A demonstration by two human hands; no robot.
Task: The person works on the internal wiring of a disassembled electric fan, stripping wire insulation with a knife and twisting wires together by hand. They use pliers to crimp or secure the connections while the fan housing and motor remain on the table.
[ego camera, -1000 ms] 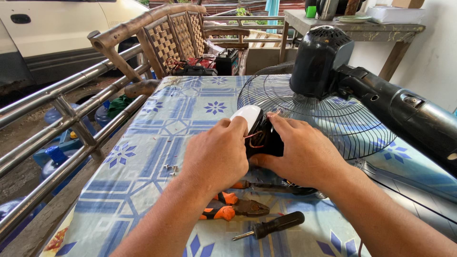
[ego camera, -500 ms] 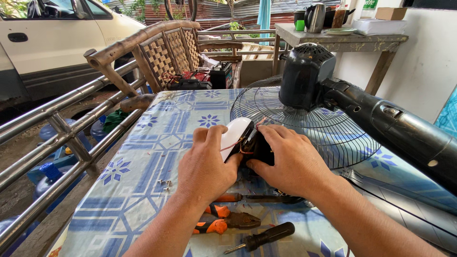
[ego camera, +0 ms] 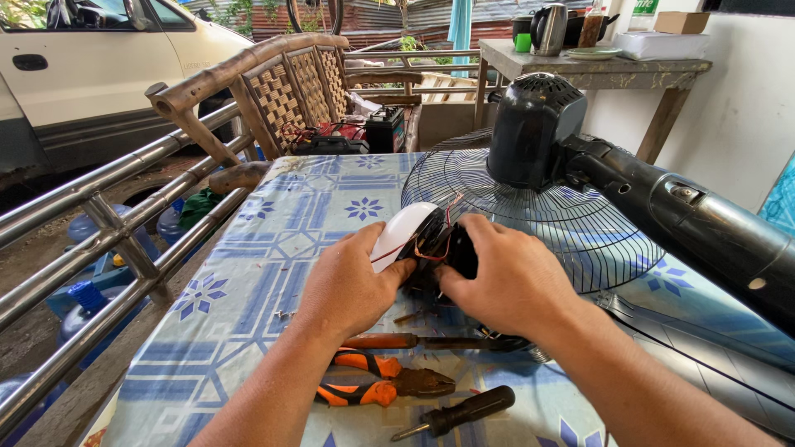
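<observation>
My left hand (ego camera: 348,285) and my right hand (ego camera: 505,277) both grip a small black fan part (ego camera: 443,244) with a white curved cover (ego camera: 397,232) and thin red wires, held just above the table. A black fan (ego camera: 534,128) lies on its side behind it, its wire guard (ego camera: 530,207) flat on the tablecloth and its black pole (ego camera: 704,223) running to the right. Below my hands lie orange-handled pliers (ego camera: 373,385), a black-handled screwdriver (ego camera: 460,411) and a second screwdriver with a brown handle (ego camera: 389,340).
The table has a blue-and-white patterned cloth (ego camera: 248,281). A metal railing (ego camera: 91,240) runs along the left, with blue water jugs and a white car beyond. A bamboo chair (ego camera: 281,91) holds a battery. A concrete side table (ego camera: 592,66) carries a kettle and dishes.
The view has dropped slightly and my hands have turned the part, so the white cover now faces up left. The tools have not moved.
</observation>
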